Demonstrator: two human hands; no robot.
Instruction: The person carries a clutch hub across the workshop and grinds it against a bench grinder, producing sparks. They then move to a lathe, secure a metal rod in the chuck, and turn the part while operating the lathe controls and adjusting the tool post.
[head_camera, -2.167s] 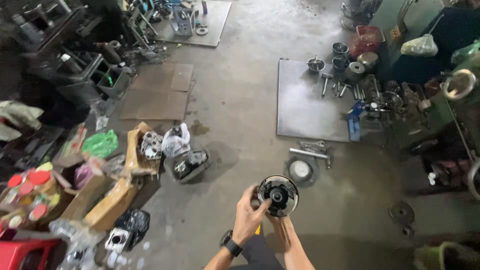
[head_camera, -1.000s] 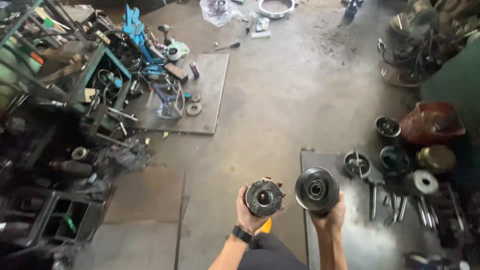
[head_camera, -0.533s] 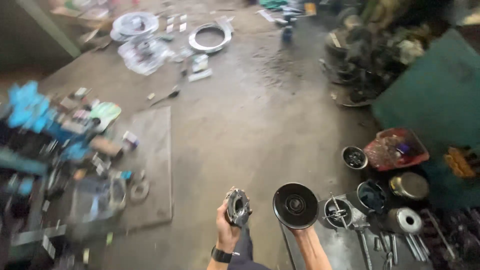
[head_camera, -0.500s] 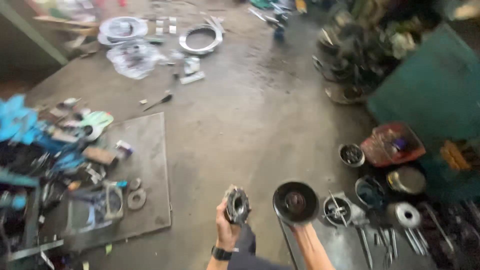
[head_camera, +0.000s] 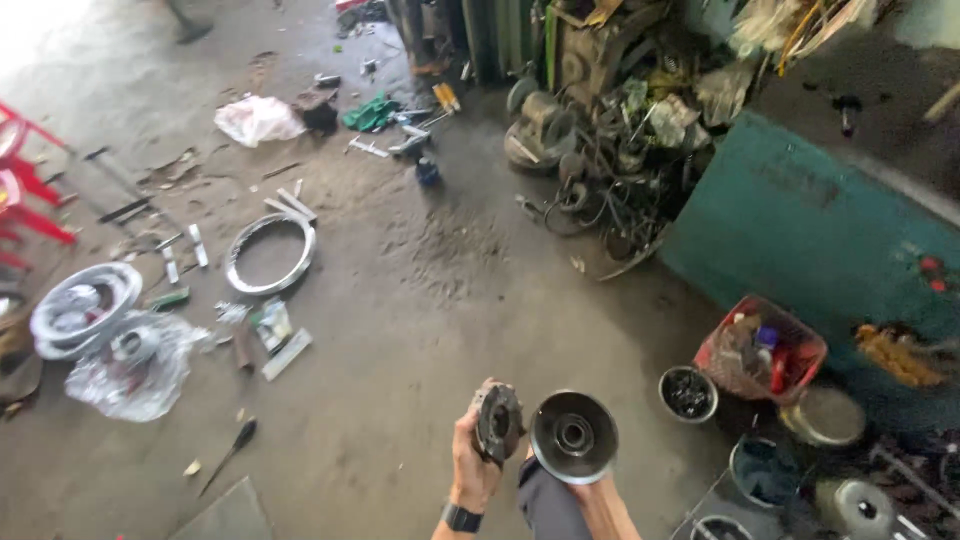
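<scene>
Left hand (head_camera: 476, 452), a dark watch on its wrist, clamped around the edge of a thick, ribbed metal hub (head_camera: 497, 421) that it holds edge-on above the floor; right hand (head_camera: 592, 490), mostly hidden behind its load, closed from below on a dark dished metal disc (head_camera: 573, 436) with a round central bore, its face turned up toward the camera. The two parts sit just beside each other, not touching. Both read as solid machined metal: stiff, probably heavy for their bulk, and likely greasy, so the rim or the bore offers the surest purchase, with the palm under the weight. Outward lies the stained concrete floor (head_camera: 420, 300): a screwdriver (head_camera: 228, 454) to the left, farther off a bare wheel rim (head_camera: 270, 253) and a plastic-wrapped wheel (head_camera: 120, 355). To the right stand a small bowl of dark parts (head_camera: 688, 392), a red basket (head_camera: 762, 350) and a teal panel (head_camera: 810, 220); a heap of scrap parts (head_camera: 600, 160) lies beyond
</scene>
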